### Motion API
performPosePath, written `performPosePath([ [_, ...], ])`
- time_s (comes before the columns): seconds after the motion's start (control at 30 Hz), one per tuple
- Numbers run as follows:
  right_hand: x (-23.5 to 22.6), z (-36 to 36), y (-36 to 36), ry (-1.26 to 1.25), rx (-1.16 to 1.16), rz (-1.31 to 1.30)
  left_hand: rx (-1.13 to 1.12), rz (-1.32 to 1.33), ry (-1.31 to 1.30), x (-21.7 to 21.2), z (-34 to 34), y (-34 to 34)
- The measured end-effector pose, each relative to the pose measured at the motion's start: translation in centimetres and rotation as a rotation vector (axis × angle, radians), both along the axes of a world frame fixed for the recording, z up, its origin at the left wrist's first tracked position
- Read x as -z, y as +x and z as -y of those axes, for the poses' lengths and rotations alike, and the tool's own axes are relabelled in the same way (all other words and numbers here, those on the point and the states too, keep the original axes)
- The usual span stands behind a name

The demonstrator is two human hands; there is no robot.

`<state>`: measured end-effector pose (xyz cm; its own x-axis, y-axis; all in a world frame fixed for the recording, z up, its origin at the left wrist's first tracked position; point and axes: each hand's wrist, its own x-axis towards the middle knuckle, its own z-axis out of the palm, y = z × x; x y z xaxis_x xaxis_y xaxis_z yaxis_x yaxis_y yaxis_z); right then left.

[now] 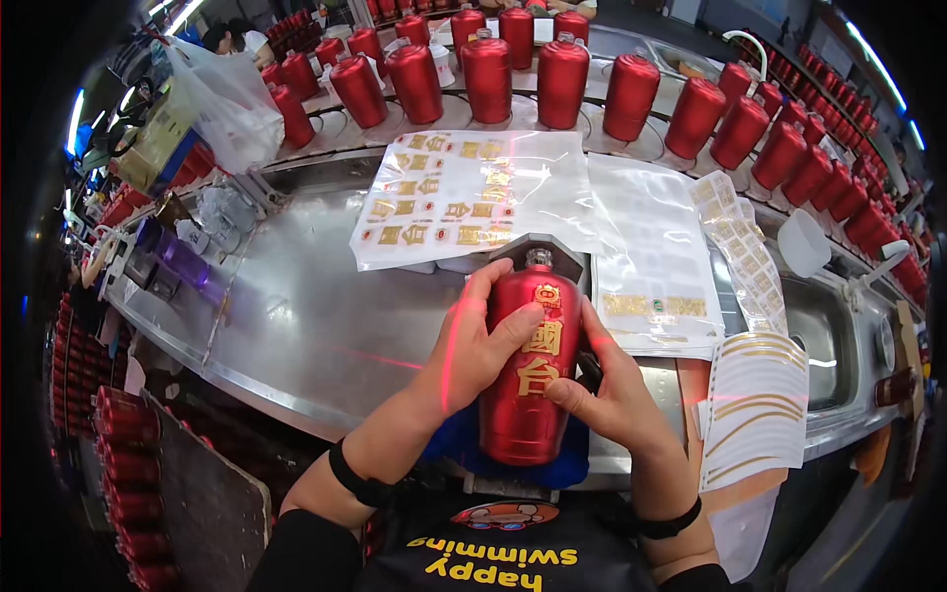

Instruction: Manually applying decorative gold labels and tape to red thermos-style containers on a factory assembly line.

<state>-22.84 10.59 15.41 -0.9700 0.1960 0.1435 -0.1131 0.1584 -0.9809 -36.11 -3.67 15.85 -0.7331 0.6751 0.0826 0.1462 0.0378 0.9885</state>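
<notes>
A glossy red bottle with gold characters and a gold emblem on its front lies tilted before me, its clear glass neck pointing away. My left hand wraps its left side, the thumb laid on the front by the upper character. On the other side, my right hand grips it, its thumb pressing near the lower character. Behind the neck is a dark angular holder. A blue cloth shows beneath the bottle. What the fingers do behind the bottle is hidden.
Clear sheets of gold decals lie beyond the bottle, more sheets to the right. A white sheet with gold strips hangs near the steel sink. Red bottles line the curved conveyor. A plastic bag hangs at left.
</notes>
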Motion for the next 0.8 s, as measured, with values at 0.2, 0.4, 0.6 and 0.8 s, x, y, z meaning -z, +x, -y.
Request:
performPosePath([
  [0.2, 0.0, 0.0, 0.0, -0.004, -0.011, 0.006, 0.005, 0.094, 0.046, -0.3, -0.6, -0.3],
  [0.4, 0.2, 0.0, 0.1, -0.028, -0.006, 0.031, 0.003, 0.089, 0.026, -0.8, -0.9, -0.3],
  [0.6, 0.4, -0.1, 0.1, 0.01, -0.005, 0.037, 0.008, 0.133, 0.062, -0.5, -1.1, -0.5],
  [0.8, 0.3, -0.3, 0.3, 0.013, -0.006, 0.0, 0.086, 0.178, 0.18, -0.4, 0.6, 0.3],
])
